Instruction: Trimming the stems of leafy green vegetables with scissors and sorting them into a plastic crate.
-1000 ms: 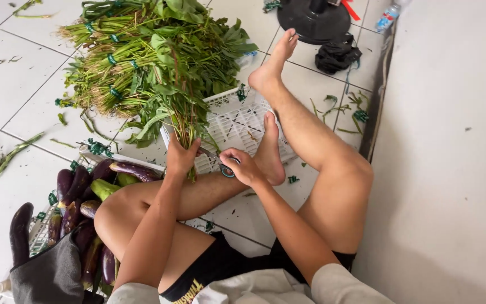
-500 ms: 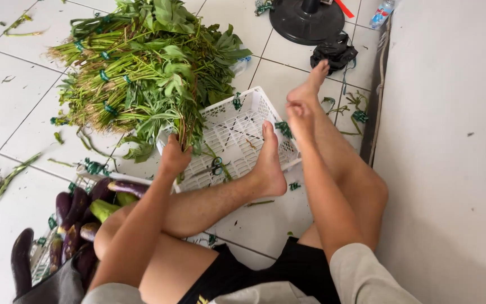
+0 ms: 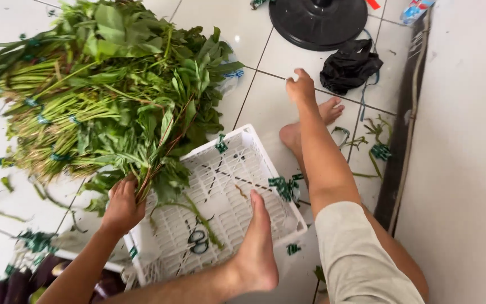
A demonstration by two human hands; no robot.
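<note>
Since half a second ago the right hand [image 3: 301, 85] has slid farther out along the leg to the toes of the right foot [image 3: 310, 121] — fingers loosely curled, holding nothing. Left hand [image 3: 122, 204] stays closed around the stems of a leafy green bunch [image 3: 161, 143], at the near corner of a white slatted crate [image 3: 237, 186] lying on the white tiled floor [image 3: 265, 95]. Beyond that hand spreads a heap of tied greens [image 3: 74, 95]. Scissors [image 3: 198, 241] lie in the crate beside the left foot [image 3: 257, 247]. Past the right hand sit a black fan base [image 3: 317, 21] and a black bag [image 3: 349, 66] — a white wall [image 3: 468, 152] rises just beside it. Purple eggplants [image 3: 23, 278] lie behind the left hand.
</note>
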